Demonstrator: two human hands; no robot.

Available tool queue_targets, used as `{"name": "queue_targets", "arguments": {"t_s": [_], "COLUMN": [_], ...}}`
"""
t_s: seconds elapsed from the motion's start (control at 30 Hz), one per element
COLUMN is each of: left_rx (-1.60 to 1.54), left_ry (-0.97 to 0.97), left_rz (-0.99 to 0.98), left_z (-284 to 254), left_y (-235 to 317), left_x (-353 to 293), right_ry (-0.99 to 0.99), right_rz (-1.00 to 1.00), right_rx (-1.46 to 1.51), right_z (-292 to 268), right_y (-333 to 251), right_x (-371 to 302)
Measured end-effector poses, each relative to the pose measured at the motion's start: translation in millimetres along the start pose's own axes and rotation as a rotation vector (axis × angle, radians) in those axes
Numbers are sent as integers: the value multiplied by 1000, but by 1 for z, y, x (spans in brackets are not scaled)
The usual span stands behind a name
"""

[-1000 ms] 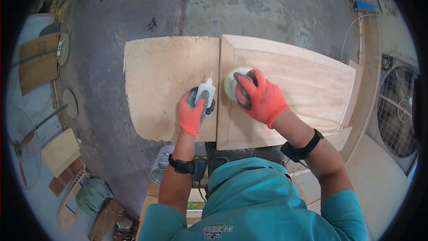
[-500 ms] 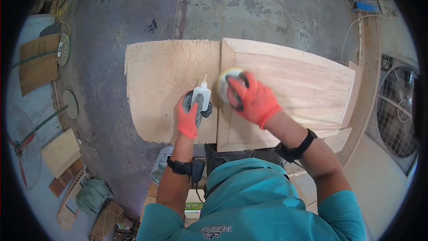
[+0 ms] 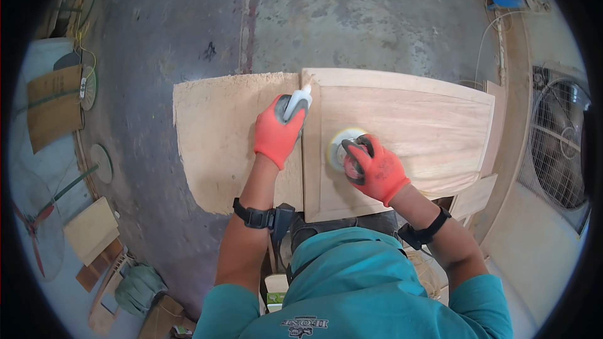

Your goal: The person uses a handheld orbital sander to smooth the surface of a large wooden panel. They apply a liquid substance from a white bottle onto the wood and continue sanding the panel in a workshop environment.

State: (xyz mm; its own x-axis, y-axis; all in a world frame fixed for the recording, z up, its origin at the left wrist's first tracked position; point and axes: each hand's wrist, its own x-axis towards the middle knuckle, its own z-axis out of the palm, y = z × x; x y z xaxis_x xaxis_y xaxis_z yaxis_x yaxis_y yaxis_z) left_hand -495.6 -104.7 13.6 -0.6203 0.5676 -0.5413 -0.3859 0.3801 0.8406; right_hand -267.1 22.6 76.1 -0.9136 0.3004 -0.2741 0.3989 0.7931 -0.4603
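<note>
My left hand, in an orange glove with dark grey fingers, is wrapped round a small white squeeze bottle. The bottle tilts to the right, its nozzle over the far left corner of a framed wooden panel. In a matching glove, my right hand grips a round, pale disc-shaped thing with a yellowish rim above the panel's left part. Its exact kind is unclear. Whether the disc touches the wood I cannot tell. Left of the panel lies a rough-edged board, partly under my left arm.
A caged fan stands at the far right. Another fan with red blades is at the left, near brown cardboard and light wooden boards. Beyond the panel stretches a stained concrete floor.
My left hand has moved away from my body, and the bottle now tips over the panel's corner. My right hand has come nearer and to the right with the disc.
</note>
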Motion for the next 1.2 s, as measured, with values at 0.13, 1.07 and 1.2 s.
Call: {"name": "queue_targets", "arguments": {"t_s": [0.13,1.07,1.2], "left_rx": [262,-423,-394], "left_ry": [25,25,83], "left_rz": [24,4,81], "left_z": [9,-36,-42], "left_y": [20,-24,-40], "left_x": [10,-12,-10], "right_ry": [18,68,-11], "right_rz": [28,105,114], "right_rx": [-2,-30,-37], "right_z": [-2,-44,-36], "right_y": [4,-11,-18], "right_x": [-8,140,126]}}
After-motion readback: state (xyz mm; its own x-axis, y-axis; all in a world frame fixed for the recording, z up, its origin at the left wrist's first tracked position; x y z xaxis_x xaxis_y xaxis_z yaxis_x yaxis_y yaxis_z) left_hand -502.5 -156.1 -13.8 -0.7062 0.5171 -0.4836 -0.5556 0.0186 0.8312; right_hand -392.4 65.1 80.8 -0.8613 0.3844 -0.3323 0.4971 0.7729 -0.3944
